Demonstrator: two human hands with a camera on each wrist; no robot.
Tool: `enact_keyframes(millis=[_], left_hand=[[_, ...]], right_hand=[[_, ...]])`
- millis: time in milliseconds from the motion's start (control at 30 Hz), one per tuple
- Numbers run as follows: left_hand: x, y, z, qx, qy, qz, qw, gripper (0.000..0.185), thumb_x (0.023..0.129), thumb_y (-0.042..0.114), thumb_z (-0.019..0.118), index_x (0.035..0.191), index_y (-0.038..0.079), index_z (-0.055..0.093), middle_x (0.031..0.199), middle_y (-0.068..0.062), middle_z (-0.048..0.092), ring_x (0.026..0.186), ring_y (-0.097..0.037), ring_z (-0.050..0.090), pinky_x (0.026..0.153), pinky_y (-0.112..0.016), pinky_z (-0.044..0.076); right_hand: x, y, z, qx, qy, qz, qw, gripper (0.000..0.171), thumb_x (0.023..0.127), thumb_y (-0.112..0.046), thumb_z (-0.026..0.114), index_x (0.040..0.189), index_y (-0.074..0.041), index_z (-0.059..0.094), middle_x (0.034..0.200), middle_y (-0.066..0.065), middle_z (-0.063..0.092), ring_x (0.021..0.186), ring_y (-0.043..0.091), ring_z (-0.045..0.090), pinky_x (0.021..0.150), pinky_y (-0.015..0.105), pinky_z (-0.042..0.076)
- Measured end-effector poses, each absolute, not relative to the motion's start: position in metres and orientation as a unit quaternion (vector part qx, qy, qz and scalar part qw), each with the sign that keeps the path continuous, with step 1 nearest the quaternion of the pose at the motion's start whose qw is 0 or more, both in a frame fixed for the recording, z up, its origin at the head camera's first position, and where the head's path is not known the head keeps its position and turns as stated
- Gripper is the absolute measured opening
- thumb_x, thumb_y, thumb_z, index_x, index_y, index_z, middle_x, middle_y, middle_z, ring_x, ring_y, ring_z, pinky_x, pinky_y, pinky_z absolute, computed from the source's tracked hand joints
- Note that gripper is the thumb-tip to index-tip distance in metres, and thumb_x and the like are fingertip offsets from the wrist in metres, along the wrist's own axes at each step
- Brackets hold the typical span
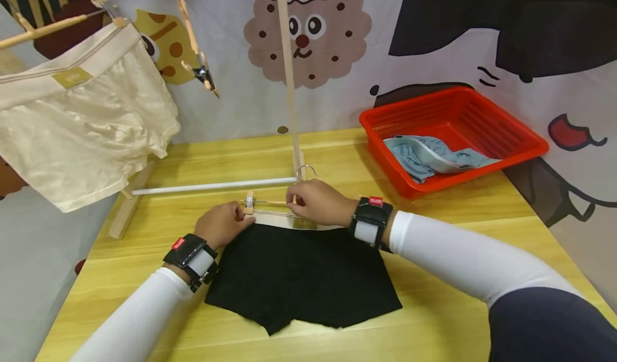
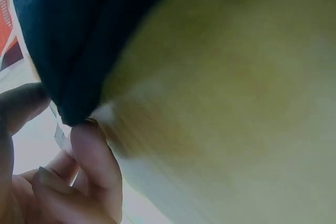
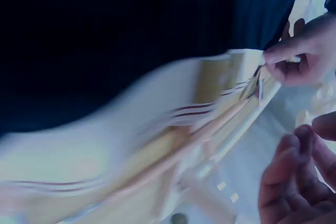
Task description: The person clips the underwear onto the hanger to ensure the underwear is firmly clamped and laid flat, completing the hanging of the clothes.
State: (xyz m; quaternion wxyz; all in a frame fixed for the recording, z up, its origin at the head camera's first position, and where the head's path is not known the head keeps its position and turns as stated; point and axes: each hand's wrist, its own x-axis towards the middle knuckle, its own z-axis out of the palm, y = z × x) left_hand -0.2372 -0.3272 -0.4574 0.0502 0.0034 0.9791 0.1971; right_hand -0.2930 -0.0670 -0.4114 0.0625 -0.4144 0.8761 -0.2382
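Black shorts (image 1: 299, 276) with a white waistband (image 1: 275, 219) lie spread on the wooden table. My left hand (image 1: 219, 225) pinches the waistband's left corner beside a clip (image 1: 249, 202) of a wooden hanger (image 3: 184, 153). In the left wrist view, thumb and finger meet at the dark cloth's corner. Over the hanger's middle, close to its metal hook (image 1: 306, 170), is my right hand (image 1: 318, 201). Its fingers (image 3: 286, 174) are loosely curled, and the right wrist view shows nothing between them. The waistband's right end is hidden behind that hand in the head view.
A red basket (image 1: 511, 156) at the back right holds light blue cloth (image 1: 434, 156). Cream shorts (image 1: 91, 121) hang from a hanger at the left. Another clip hanger (image 1: 190, 27) hangs nearby. The rack's white bar (image 1: 217, 186) and upright post (image 1: 287, 57) stand behind my hands.
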Motion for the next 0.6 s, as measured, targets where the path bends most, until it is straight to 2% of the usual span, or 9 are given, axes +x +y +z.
enact_keyframes(millis=[167,267,500,600], left_hand=[[-0.24,-0.325,-0.458,0.001,0.981,0.189,0.048,0.035,0.088,0.045,0.074,0.08,0.014,0.061,0.064,0.001,0.055,0.054,-0.015,0.051,0.048,-0.028,0.035],[-0.241,-0.324,-0.458,0.002,0.982,0.183,0.052,0.035,0.088,0.045,0.074,0.079,0.013,0.061,0.065,0.0,0.056,0.054,-0.015,0.051,0.047,-0.029,0.035],[-0.242,-0.323,-0.454,-0.009,0.979,0.197,0.059,0.033,0.087,0.042,0.076,0.079,0.012,0.062,0.067,0.0,0.057,0.056,-0.015,0.051,0.049,-0.029,0.035],[-0.243,-0.322,-0.453,-0.009,0.976,0.207,0.063,0.032,0.088,0.04,0.076,0.08,0.011,0.063,0.068,0.0,0.057,0.057,-0.016,0.051,0.05,-0.029,0.036]], right_hand=[[-0.307,-0.109,-0.418,-0.437,0.872,-0.204,0.081,0.012,0.098,-0.015,0.063,0.103,-0.009,0.073,0.086,0.0,0.068,0.074,0.012,0.06,0.072,0.027,0.05],[-0.315,-0.126,-0.428,-0.439,0.879,-0.169,0.076,0.015,0.097,-0.015,0.064,0.107,-0.009,0.073,0.099,0.002,0.073,0.085,0.013,0.066,0.079,0.028,0.054],[-0.327,-0.151,-0.446,-0.42,0.888,-0.147,0.114,0.016,0.094,-0.009,0.064,0.107,-0.007,0.072,0.105,0.007,0.073,0.084,0.019,0.064,0.072,0.031,0.051],[-0.333,-0.155,-0.451,-0.412,0.888,-0.151,0.136,0.025,0.094,-0.006,0.062,0.117,-0.008,0.069,0.114,0.007,0.072,0.089,0.017,0.064,0.078,0.03,0.051]])
